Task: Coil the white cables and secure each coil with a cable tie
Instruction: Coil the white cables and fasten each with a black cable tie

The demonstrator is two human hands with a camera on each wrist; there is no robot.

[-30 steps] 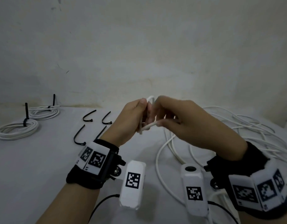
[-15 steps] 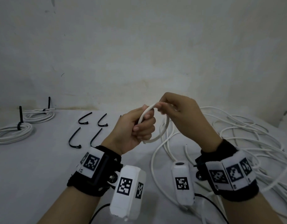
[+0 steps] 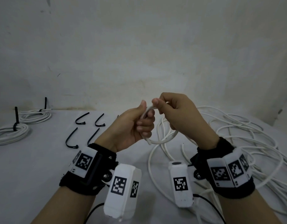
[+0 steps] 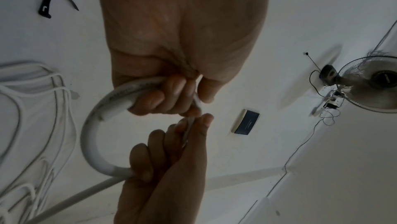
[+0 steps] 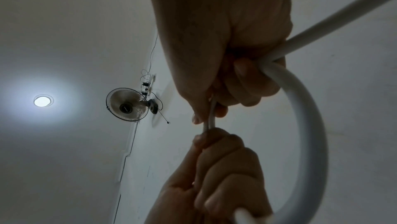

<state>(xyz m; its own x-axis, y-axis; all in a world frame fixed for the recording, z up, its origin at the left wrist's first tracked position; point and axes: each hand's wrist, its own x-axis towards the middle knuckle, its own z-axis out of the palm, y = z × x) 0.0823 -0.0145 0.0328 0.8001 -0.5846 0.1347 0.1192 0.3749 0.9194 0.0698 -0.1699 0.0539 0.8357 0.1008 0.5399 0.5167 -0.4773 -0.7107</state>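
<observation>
So, first loop of the white cable (image 3: 162, 140) going, held up over the counter (image 3: 34, 167).

My left hand (image 3: 131, 126) is fisted around one side of the loop, my right hand (image 3: 180, 113) pinches the top and curls round the other side. Rest of the cable's piled loose to my right; two tied coils (image 3: 8, 133) far left, spare black ties (image 3: 71, 139) nearby.

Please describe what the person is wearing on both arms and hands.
The hands are bare. Each wrist has a black fabric band with white plates showing black square marker codes. A white camera box, also marked, hangs from each band, and a thin black cable runs from it.
</observation>
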